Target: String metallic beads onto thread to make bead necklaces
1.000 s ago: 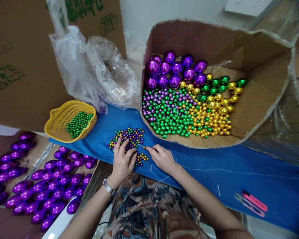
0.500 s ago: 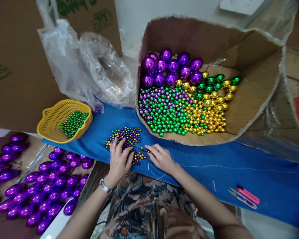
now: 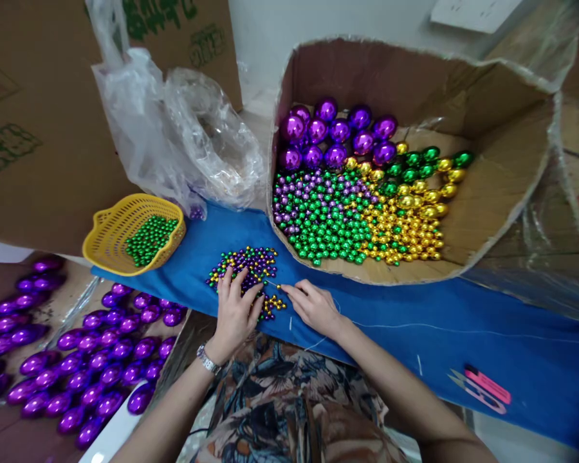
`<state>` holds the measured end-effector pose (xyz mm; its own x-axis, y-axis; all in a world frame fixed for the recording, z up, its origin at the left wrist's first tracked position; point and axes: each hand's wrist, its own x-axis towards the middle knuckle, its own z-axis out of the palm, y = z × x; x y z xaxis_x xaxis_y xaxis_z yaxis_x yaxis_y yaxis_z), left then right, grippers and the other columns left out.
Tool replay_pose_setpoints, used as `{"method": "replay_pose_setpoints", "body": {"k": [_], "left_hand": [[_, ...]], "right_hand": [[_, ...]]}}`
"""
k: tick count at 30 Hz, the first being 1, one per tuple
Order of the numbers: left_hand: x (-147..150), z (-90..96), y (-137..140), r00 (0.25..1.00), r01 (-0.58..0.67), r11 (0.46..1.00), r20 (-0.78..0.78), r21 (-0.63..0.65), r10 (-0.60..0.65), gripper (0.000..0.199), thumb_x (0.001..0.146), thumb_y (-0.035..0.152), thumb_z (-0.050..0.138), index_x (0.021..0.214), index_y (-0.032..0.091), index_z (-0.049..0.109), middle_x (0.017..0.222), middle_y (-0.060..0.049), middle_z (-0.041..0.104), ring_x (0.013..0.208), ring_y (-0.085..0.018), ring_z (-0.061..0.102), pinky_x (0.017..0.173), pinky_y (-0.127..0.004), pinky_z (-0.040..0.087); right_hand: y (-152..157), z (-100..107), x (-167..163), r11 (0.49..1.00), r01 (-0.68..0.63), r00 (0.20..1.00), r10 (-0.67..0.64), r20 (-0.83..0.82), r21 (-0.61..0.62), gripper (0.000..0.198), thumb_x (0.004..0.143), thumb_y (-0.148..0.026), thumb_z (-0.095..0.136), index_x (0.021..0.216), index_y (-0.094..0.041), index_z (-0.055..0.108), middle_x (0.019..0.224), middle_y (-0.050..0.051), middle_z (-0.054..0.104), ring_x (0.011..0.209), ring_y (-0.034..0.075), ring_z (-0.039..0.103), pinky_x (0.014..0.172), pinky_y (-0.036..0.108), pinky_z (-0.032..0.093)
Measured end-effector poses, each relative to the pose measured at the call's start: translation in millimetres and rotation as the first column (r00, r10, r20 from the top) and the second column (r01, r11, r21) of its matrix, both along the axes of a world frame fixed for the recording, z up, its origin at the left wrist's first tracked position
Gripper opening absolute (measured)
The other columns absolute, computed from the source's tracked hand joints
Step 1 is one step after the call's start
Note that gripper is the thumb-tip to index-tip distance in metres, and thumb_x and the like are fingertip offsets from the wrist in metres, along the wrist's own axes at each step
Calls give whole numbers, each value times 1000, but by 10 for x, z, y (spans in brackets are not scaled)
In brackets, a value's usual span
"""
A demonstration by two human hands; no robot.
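A pile of small purple, green and gold beads (image 3: 245,259) lies on the blue cloth (image 3: 395,308). Over its near side rests my left hand (image 3: 236,305), fingers spread among the beads, with a watch on the wrist. My right hand (image 3: 313,308) pinches a thin needle (image 3: 272,284) just right of the pile, its tip pointing left at the beads. A gold bead (image 3: 278,287) sits on the needle by my fingertips. From that hand a white thread (image 3: 415,326) trails right across the cloth.
A cardboard box (image 3: 502,161) of larger purple, green and gold beads stands behind. A yellow basket (image 3: 103,241) with green beads is at left. Purple oval beads (image 3: 110,347) lie lower left. Scissors (image 3: 477,391) and a pink cutter (image 3: 488,384) lie at right.
The whole view has shifted slightly, so things appear further right. Green beads at my right fingertips no longer show; a gold bead remains on the needle. My left hand stays at the pile.
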<state>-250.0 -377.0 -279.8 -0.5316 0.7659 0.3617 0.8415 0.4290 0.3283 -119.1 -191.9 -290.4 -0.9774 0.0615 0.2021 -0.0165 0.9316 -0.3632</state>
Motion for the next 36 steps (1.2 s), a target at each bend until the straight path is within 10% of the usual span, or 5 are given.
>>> {"method": "replay_pose_setpoints", "body": {"k": [36], "left_hand": [[-38,16,225,1000,1,999,9,-34,-1,29,86,26,57,114,23,63,139,-14,44,141,-38,18,109,-61,23]], "right_hand": [[-26,-42,76,993,110,994,-110,9,36,33,96,-22,45,126,-21,59,95,6,62,79,14,62,65,21,48]]}}
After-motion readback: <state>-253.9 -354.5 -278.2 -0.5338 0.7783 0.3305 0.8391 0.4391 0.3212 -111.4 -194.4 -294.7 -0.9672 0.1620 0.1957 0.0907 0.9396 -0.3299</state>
